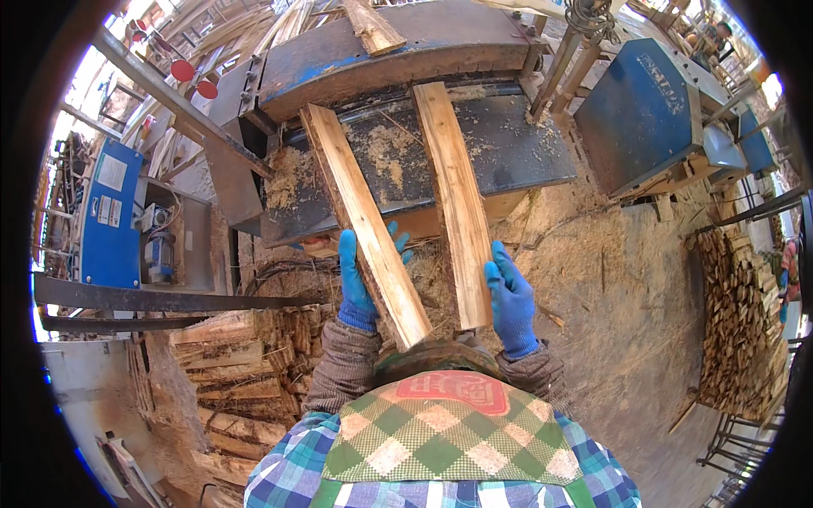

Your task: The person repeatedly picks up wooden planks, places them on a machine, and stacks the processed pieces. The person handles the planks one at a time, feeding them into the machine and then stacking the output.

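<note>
Two rough-sawn wooden boards slant from the machine's dark metal table (508, 152) toward my body, their near ends out past its edge. My left hand (357, 284), in a blue glove, is closed around the left board (368, 224); the thumb side shows at its left edge, and fingertips stick out from beneath at its right. At the right board (457, 199), my right hand (513, 298) grips the right edge close to the near end, also in a blue glove. Some of its fingers are hidden under the wood. Bark runs along the left edges of both boards.
Sawdust (389, 152) lies on the metal table. Another wood piece (373, 27) rests on the machine housing beyond. Stacked slabs (246, 364) stand at my left, a large woodpile (738, 313) at far right. A blue machine (644, 110) stands right; an electrical cabinet (112, 212) is left.
</note>
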A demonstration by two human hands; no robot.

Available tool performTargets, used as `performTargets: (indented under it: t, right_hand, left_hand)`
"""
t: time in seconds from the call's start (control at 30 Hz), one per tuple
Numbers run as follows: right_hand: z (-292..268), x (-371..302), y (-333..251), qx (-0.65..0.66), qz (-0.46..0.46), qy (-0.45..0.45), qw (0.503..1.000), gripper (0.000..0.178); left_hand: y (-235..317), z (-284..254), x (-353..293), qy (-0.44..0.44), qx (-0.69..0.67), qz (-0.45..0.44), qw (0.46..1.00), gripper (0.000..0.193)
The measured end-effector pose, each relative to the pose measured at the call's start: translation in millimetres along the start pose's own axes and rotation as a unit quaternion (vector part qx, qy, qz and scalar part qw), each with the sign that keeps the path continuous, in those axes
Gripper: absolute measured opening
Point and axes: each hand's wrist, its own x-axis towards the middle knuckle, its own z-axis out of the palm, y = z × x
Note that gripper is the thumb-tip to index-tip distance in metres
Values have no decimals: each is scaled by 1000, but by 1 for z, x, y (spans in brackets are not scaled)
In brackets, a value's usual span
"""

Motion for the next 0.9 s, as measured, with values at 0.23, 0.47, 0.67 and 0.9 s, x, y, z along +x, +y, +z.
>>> performTargets:
  t: [0.23, 0.47, 0.67, 0.9]
  right_hand:
    - [5, 17, 12, 44, -24, 14, 999, 42]
    - [9, 50, 22, -166, -107, 32, 980, 37]
    - [50, 138, 5, -314, -283, 104, 900, 34]
    - [95, 227, -15, -273, -184, 164, 930, 35]
  left_hand:
    - [0, -2, 11, 6, 4, 6, 1000, 106]
    - [6, 11, 7, 40, 40, -9, 998, 109]
    - [6, 15, 8, 77, 53, -24, 995, 110]
    - [5, 18, 5, 81, -6, -25, 996, 106]
